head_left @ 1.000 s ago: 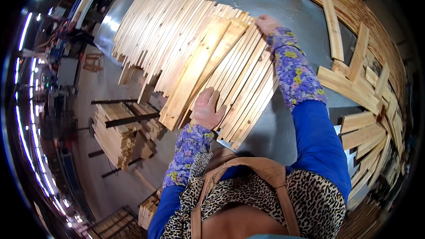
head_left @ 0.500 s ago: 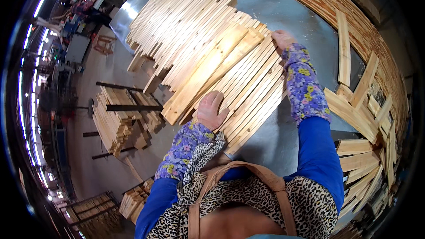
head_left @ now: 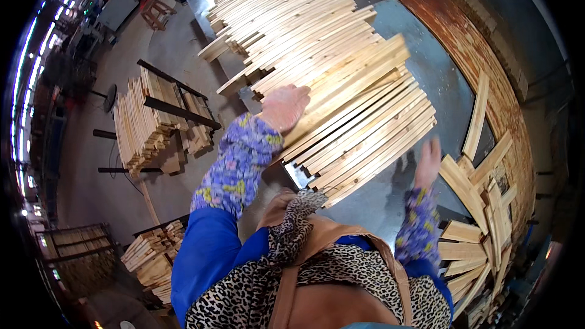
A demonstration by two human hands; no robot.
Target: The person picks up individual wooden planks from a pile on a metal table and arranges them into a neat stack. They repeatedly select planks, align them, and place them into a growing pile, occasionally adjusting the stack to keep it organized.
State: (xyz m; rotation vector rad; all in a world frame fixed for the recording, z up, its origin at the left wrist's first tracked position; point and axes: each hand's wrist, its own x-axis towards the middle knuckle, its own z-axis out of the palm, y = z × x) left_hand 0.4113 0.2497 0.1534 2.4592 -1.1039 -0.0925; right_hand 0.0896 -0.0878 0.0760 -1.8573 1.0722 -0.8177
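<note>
My left hand (head_left: 285, 107) is closed over the near left end of a wide pale wooden board (head_left: 356, 85). The board slants across a row of narrow wooden strips (head_left: 372, 140), and its far end is blurred. Under its right edge shows part of another board. My left thumb is hidden. To the right of the strips, my right hand (head_left: 428, 161) is held over the metal table (head_left: 399, 173), touching no wood, its fingers stretched out and slightly blurred. More strips (head_left: 292, 12) lie side by side beyond the board, their ends uneven.
Loose offcuts (head_left: 466, 256) are heaped at the right, beside a worn reddish-brown wooden panel (head_left: 469, 55). On the left, stacked boards (head_left: 137, 128) rest on a rack with dark bars (head_left: 177, 109). A wooden stool (head_left: 157, 14) stands on the floor farther off.
My right hand has left the far ends of the strips and come back toward me. My left hand has moved from the strips onto the wide board. The view has shifted.
</note>
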